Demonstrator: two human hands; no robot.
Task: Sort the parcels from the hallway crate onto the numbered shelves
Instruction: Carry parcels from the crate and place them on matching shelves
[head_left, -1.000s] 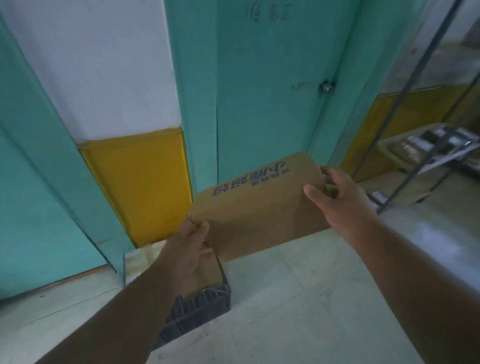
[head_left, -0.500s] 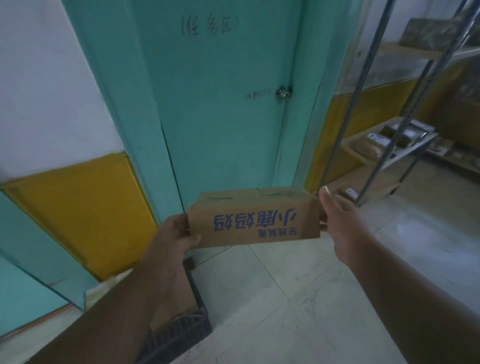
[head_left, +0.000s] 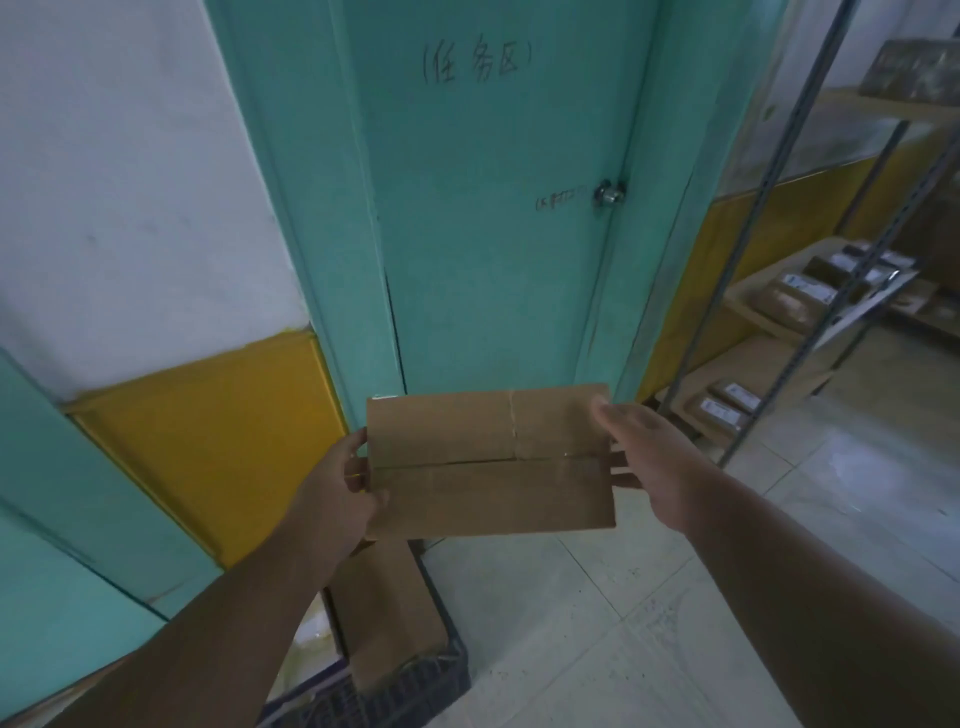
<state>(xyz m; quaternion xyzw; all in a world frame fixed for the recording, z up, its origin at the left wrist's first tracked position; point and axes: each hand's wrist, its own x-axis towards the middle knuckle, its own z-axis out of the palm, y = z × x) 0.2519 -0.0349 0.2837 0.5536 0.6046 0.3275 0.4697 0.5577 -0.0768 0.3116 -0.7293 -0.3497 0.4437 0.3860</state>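
A brown cardboard parcel is held in the air in front of a teal door, its flap seam facing me. My left hand grips its left end, thumb on the near face. My right hand holds its right end, fingers wrapped behind the edge. Below my left arm stands the dark plastic crate on the floor, with another cardboard parcel inside it. At the right stands a metal-framed shelf unit carrying several labelled parcels.
The teal door with a round knob is straight ahead, shut. White and yellow wall lies at the left. Pale floor tiles stretch right of the crate toward the shelves.
The parcel has been lifted away from the crate and turned, so its printed side no longer shows and the flap seam faces me. Both hands stayed on its ends. The view rose.
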